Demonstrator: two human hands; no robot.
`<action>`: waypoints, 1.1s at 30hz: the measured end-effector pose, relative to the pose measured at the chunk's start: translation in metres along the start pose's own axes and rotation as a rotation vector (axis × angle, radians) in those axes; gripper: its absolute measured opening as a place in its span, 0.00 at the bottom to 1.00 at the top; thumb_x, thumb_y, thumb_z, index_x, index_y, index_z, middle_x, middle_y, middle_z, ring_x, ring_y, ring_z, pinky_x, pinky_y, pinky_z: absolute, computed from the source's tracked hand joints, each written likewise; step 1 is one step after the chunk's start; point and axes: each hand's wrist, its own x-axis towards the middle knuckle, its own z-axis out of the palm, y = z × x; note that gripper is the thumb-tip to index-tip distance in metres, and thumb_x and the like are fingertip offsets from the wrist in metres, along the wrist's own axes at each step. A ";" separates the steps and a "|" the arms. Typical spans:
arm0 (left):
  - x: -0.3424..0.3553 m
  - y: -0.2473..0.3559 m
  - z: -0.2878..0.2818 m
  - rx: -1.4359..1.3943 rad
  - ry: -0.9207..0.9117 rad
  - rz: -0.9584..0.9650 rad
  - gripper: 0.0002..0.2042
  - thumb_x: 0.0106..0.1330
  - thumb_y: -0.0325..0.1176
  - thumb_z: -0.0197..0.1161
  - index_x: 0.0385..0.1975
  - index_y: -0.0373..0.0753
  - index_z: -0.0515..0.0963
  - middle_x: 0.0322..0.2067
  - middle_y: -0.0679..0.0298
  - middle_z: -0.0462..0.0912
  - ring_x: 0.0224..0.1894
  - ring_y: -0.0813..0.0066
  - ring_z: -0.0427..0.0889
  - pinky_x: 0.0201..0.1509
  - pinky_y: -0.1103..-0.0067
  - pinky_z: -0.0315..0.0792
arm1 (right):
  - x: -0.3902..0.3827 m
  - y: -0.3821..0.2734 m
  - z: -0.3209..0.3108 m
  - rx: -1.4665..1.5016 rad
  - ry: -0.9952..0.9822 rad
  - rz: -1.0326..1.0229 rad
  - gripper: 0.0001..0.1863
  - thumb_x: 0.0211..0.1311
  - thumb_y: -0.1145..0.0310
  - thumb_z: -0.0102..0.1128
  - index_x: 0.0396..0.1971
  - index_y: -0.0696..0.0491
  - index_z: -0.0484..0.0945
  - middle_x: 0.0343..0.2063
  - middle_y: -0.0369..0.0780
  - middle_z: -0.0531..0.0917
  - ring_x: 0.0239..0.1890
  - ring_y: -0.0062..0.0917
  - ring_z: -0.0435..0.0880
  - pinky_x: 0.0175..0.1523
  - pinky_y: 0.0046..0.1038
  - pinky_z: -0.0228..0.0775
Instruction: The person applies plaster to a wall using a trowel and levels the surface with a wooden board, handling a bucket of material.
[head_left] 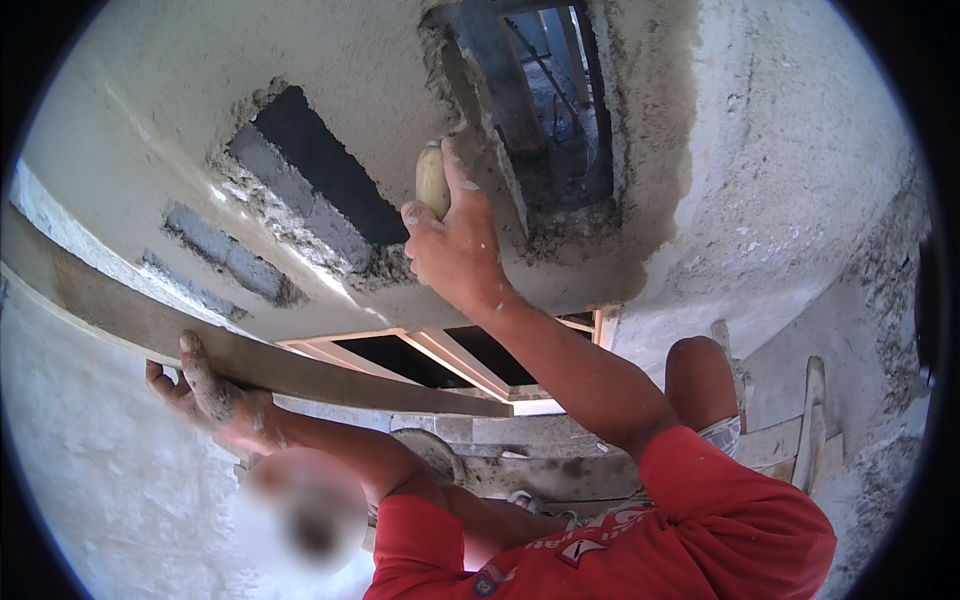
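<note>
Gripping a wooden-handled tool [432,182] in the right hand [457,245], in front of the plastered wall [340,50] between the slanted opening [330,165] and the tall opening [560,175], and clasping a long board [290,373] at lower left with the left hand [215,398]

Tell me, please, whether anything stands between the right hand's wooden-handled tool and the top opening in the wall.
Nothing visible does: the right hand holds the wooden-handled tool just left of the top opening; the long board is off to the lower left.
</note>
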 end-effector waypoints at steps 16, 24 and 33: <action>0.005 -0.001 -0.012 0.044 0.004 0.002 0.32 0.60 0.35 0.70 0.58 0.28 0.60 0.40 0.49 0.77 0.39 0.64 0.78 0.42 0.72 0.75 | 0.008 -0.052 -0.022 0.276 -0.072 0.216 0.39 0.63 0.76 0.55 0.73 0.52 0.49 0.32 0.41 0.77 0.19 0.20 0.77 0.20 0.26 0.73; 0.007 0.004 -0.018 0.073 0.037 -0.056 0.32 0.59 0.34 0.72 0.57 0.28 0.61 0.39 0.50 0.77 0.38 0.65 0.78 0.40 0.73 0.76 | -0.034 0.008 -0.062 0.254 0.100 0.310 0.37 0.63 0.73 0.54 0.71 0.48 0.52 0.33 0.36 0.75 0.21 0.21 0.76 0.21 0.26 0.73; 0.012 0.004 -0.021 0.009 0.114 -0.046 0.30 0.57 0.30 0.73 0.56 0.28 0.63 0.40 0.49 0.78 0.37 0.63 0.79 0.41 0.72 0.76 | -0.037 -0.014 -0.099 0.238 0.029 0.369 0.34 0.66 0.72 0.51 0.71 0.48 0.53 0.32 0.38 0.73 0.20 0.22 0.75 0.21 0.25 0.70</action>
